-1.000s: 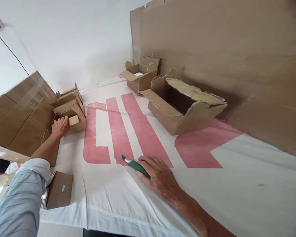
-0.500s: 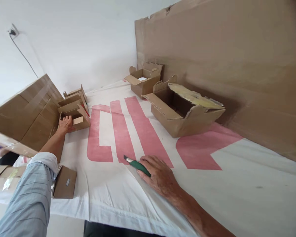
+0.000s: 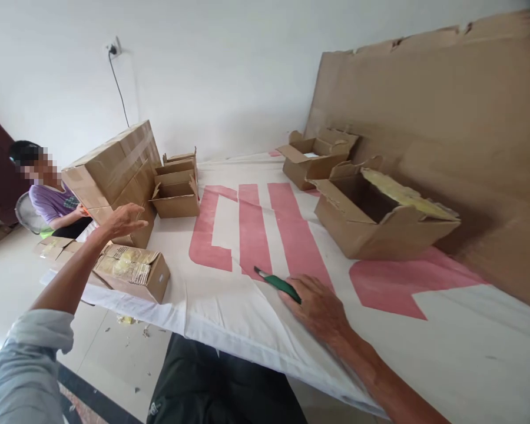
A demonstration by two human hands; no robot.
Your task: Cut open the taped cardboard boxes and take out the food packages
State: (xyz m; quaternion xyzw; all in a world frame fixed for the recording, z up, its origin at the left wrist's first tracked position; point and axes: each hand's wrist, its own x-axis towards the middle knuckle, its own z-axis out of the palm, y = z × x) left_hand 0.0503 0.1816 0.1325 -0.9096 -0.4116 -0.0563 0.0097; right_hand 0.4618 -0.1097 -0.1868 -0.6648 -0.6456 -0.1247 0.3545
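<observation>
My right hand (image 3: 314, 301) rests on the white cloth with its fingers round a green utility knife (image 3: 282, 287), whose blade end points up and left. My left hand (image 3: 124, 222) is in the air in front of the large cardboard carton (image 3: 115, 156), fingers stretched out and nothing in them. Below it lies a taped small cardboard box (image 3: 156, 280) at the table's left edge. Just beyond the hand, several small open-topped boxes (image 3: 176, 206) stand in a row beside the carton.
Two open cardboard boxes, a larger one (image 3: 348, 232) and a smaller one (image 3: 294, 171), stand on the right of the cloth. A tall cardboard sheet (image 3: 424, 118) leans behind them. Another person (image 3: 53, 203) in purple sits at far left. Scraps lie on the floor.
My left hand has come out of the nearest small open box and moved back toward me, its fingers now spread. The view has swung left, showing the other person. The knife stays in my right hand.
</observation>
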